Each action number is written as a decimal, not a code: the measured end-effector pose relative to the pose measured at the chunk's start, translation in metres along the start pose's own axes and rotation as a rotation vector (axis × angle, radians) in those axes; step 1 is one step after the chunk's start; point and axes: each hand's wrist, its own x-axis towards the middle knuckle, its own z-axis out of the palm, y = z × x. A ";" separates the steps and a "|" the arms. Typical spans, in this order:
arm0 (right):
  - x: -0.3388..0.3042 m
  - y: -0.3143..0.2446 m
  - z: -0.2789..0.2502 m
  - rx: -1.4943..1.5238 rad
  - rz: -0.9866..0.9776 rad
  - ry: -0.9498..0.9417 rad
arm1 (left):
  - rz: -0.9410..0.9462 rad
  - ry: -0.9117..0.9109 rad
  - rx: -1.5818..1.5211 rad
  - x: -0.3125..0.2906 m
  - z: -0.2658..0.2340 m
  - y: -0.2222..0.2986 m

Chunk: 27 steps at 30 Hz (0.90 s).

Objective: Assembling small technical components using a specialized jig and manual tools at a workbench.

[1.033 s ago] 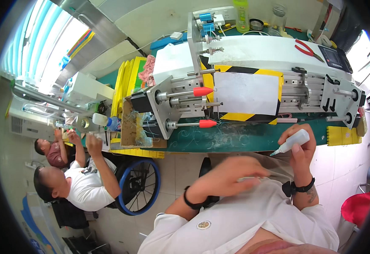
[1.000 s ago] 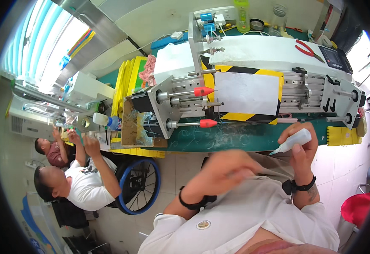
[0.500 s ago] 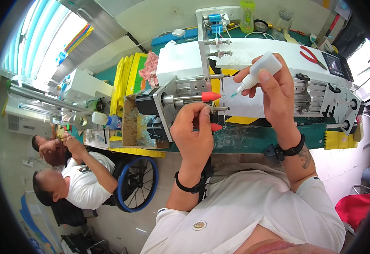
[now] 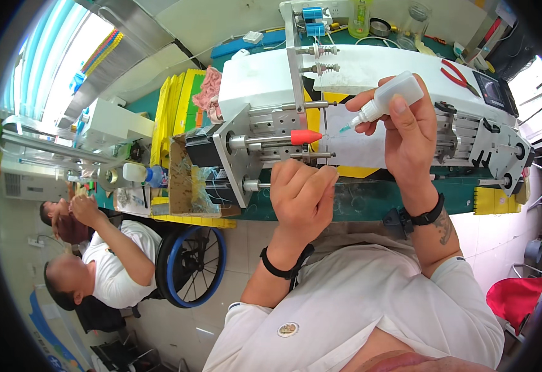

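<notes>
My right hand point(image 4: 410, 133) is closed round a translucent white squeeze bottle point(image 4: 398, 96), tilted down to the left. The bottle's teal needle tip point(image 4: 344, 130) points at fine wire just off the end of a red cone point(image 4: 305, 137), without plainly touching it. That cone sits on the upper metal spindle point(image 4: 261, 142) of a machine point(image 4: 224, 152). In front of the lower spindle point(image 4: 255, 185), my left hand point(image 4: 304, 197) has its fingers curled together. Whatever its fingertips pinch is hidden, and so is the lower red cone.
Behind the spindles stands the white machine housing point(image 4: 252, 80), with red-handled pliers point(image 4: 457, 77) lying on top. A cardboard box point(image 4: 181, 177) is at the left, beside yellow trays point(image 4: 167, 115) and a pink cloth point(image 4: 207, 93). Farther left, a person in a wheelchair point(image 4: 122, 257) works.
My left hand has come lower and right, now covering the lower red cone. The bottle has shifted slightly right and up. The view has moved a little.
</notes>
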 end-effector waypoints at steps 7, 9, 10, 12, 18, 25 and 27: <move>-0.001 0.001 0.000 -0.019 0.006 0.005 | 0.000 -0.007 0.005 0.002 -0.003 0.003; -0.001 -0.002 -0.003 -0.035 -0.035 0.030 | -0.009 -0.008 0.006 0.001 -0.002 0.003; -0.002 -0.002 -0.004 -0.034 -0.036 0.031 | -0.015 0.003 0.003 -0.001 -0.001 0.002; -0.003 -0.003 -0.005 -0.050 -0.039 0.028 | -0.020 0.014 0.002 -0.003 0.000 0.002; -0.004 -0.003 -0.007 -0.080 -0.060 0.033 | -0.063 0.019 0.009 -0.004 -0.004 0.006; -0.006 -0.011 -0.012 -0.028 -0.085 0.074 | -0.329 0.064 0.086 -0.031 -0.028 0.024; -0.009 -0.015 -0.012 -0.015 -0.080 0.061 | -0.506 0.079 -0.015 -0.048 -0.031 0.025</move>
